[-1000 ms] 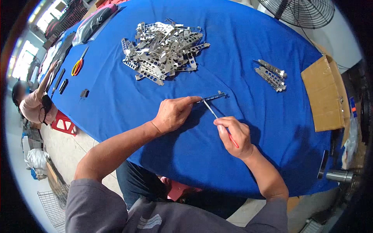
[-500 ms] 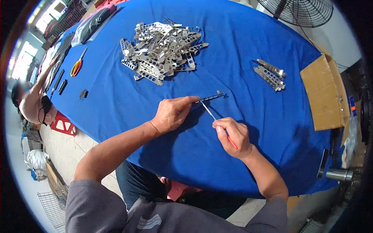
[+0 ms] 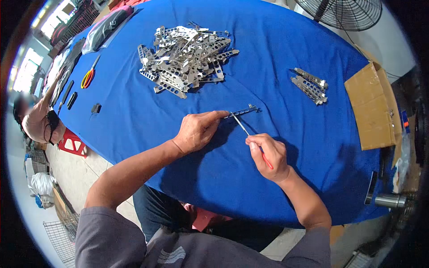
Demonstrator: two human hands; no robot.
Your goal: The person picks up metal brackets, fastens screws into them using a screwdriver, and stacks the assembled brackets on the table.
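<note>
My left hand (image 3: 199,130) pinches the near end of a narrow perforated metal strip (image 3: 245,111) just above the blue cloth. My right hand (image 3: 269,155) is closed round a thin tool with a red handle (image 3: 267,161) and a slim pale shaft (image 3: 241,125). The tool's tip touches, or nearly touches, the strip close to my left fingertips; its exact shape is too small to tell. Beyond my hands lies a heap of similar perforated metal strips (image 3: 185,60). A smaller group of strips (image 3: 309,86) rests to the right.
Blue cloth (image 3: 134,116) covers the table. At left are scissors (image 3: 88,78), black tools (image 3: 71,100) and a small black block (image 3: 96,107). A cardboard box (image 3: 373,107) and a metal cylinder (image 3: 389,201) stand at right, a fan (image 3: 342,13) behind. Another person (image 3: 38,118) is at far left.
The tool's tip has shifted slightly right along the strip, and my right hand has moved a little with it. My left hand stays in place on the strip.
</note>
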